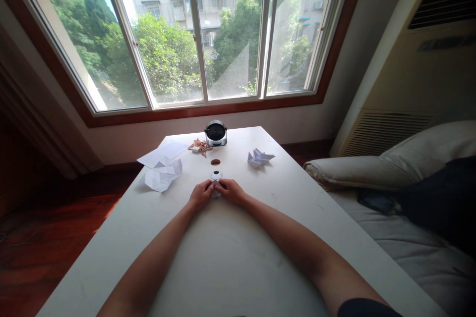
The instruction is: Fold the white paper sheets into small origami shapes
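Note:
Near the middle of the white table (238, 252), my left hand (201, 194) and my right hand (231, 191) meet. Between their fingertips is a small piece of folded white paper (216, 192), and both hands are closed on it. The fingers cover much of it, so its full shape is hidden. Just beyond the hands lies a small white disc with a black centre (216, 174). A folded paper piece with pointed ends (261, 157) rests to the right. On the left lie creased, partly unfolded papers (161, 176).
A flat sheet of paper (165, 151) lies at the far left. At the back stand a round black device on a silver stand (215, 132) and a bundled orange-brown cord (201, 146). The table has a round hole (215, 162). A sofa (353, 173) borders it on the right.

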Demonstrator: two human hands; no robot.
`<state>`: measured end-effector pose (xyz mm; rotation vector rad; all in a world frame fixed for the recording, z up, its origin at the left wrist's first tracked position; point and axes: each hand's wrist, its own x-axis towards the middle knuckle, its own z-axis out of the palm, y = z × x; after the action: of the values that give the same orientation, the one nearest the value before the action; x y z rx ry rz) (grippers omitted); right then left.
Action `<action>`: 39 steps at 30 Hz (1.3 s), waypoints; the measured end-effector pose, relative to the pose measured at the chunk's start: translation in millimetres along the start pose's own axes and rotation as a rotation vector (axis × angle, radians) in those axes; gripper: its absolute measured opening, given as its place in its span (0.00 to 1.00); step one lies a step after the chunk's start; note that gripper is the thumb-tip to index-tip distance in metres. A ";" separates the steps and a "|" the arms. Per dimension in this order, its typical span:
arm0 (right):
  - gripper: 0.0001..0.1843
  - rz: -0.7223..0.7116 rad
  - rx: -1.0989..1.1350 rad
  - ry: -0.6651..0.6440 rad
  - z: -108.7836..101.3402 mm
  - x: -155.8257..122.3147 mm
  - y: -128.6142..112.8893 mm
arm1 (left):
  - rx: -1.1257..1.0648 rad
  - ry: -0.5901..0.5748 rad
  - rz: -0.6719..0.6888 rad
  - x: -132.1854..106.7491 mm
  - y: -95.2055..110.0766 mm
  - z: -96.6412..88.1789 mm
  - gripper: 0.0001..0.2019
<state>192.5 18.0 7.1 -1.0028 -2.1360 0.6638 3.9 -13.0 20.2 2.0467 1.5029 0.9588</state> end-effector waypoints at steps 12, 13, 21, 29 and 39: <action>0.17 0.001 -0.014 -0.001 -0.8 -1.1 -1.1 | 0.000 -0.007 0.031 0.5 -4.4 0.6 0.15; 0.17 -0.001 -0.013 -0.001 -0.9 -1.3 -1.1 | 0.001 -0.007 0.028 0.5 -4.2 0.5 0.14; 0.16 -0.014 -0.005 0.004 -1.1 -1.2 -1.1 | 0.008 -0.010 0.033 0.6 -5.6 0.5 0.14; 0.16 -0.019 -0.005 0.005 -0.8 -0.7 -1.1 | 0.003 -0.017 0.047 1.1 -9.0 1.9 0.14; 0.17 -0.014 0.000 0.005 -1.1 -1.0 -0.2 | 0.014 -0.026 0.042 1.6 -10.0 2.4 0.15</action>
<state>193.7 17.3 7.6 -0.9870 -2.1368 0.6538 -0.5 -8.1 12.2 2.1000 1.4623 0.9364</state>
